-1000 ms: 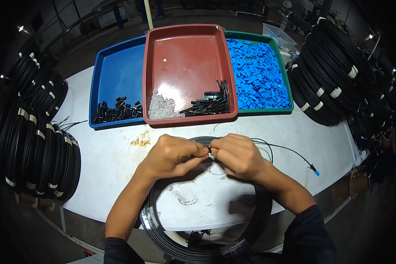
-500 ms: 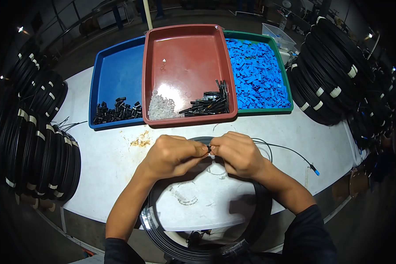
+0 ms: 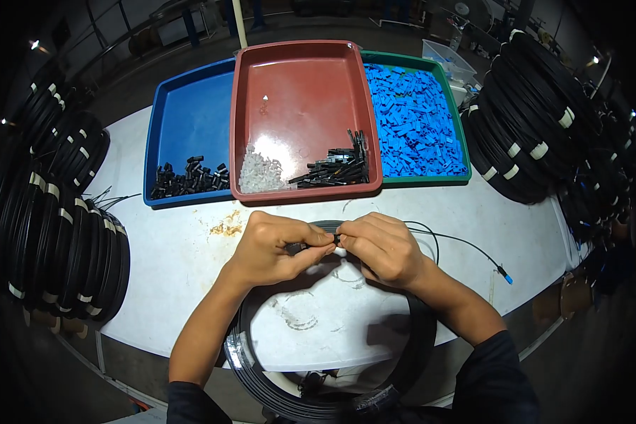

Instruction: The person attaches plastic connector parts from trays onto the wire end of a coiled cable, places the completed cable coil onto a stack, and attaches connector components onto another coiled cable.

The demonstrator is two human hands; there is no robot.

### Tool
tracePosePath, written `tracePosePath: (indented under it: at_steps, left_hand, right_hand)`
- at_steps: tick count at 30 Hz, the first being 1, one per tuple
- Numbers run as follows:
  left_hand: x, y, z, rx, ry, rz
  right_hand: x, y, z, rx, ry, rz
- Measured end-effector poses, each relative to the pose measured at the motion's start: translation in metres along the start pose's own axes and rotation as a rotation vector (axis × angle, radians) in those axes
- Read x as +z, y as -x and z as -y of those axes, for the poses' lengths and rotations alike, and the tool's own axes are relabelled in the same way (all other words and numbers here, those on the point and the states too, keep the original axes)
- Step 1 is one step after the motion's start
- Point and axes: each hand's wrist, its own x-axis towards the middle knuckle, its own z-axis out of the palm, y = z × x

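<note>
My left hand (image 3: 279, 247) and my right hand (image 3: 383, 246) meet over the far side of a coil of black cable (image 3: 424, 332). Between the pinched thumbs and forefingers of both hands sits a small black part (image 3: 337, 240), mostly covered, so its exact kind is not clear. A white spot shows just below it. The coil hangs over the near table edge, with clear tape around it in places. From its right side a loose cable end runs out to a black connector with a blue tip (image 3: 508, 278).
A blue tray (image 3: 191, 127) holds short black pieces. The red tray (image 3: 304, 92) has small white pieces and slim black parts. Many blue clips (image 3: 417, 120) fill the green tray (image 3: 466, 159). Stacked cable coils stand at left (image 3: 56, 247) and right (image 3: 530, 120) of the white table (image 3: 155, 283).
The fingers of my left hand have shifted slightly, opening a gap between thumb and forefinger behind the pinch. My right hand stays almost in place, and both hands keep hold of the small black part.
</note>
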Motion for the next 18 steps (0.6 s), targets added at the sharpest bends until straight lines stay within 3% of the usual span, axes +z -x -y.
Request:
tracePosePath:
  at_steps: [2,4,7,13,15,16,17,18]
  left_hand:
    - [-0.004,-0.003,-0.003,0.121,-0.149,0.07]
    - [-0.006,-0.004,-0.002,0.244,-0.3,0.14]
    - [-0.005,-0.002,0.002,0.326,-0.451,0.155]
    - [-0.001,-0.001,-0.004,0.003,-0.06,0.002]
    - [-0.002,0.0,-0.001,0.103,-0.104,0.04]
    - [-0.002,-0.001,-0.001,0.105,-0.104,0.042]
    - [-0.003,-0.002,-0.002,0.228,-0.276,0.09]
    - [-0.003,-0.003,-0.003,0.351,-0.448,0.138]
  right_hand:
    - [-0.001,0.002,0.0,0.024,-0.015,0.033]
    - [0.002,0.007,-0.003,0.271,-0.265,0.074]
    - [0.005,0.007,-0.007,0.263,-0.278,0.061]
    - [0.0,-0.001,0.0,0.02,-0.036,0.001]
    - [0.0,0.001,0.0,-0.015,0.002,-0.003]
    - [0.002,0.004,-0.001,0.119,-0.129,0.005]
    - [0.004,0.007,-0.003,0.253,-0.261,0.013]
    - [0.004,0.007,-0.003,0.253,-0.261,0.01]
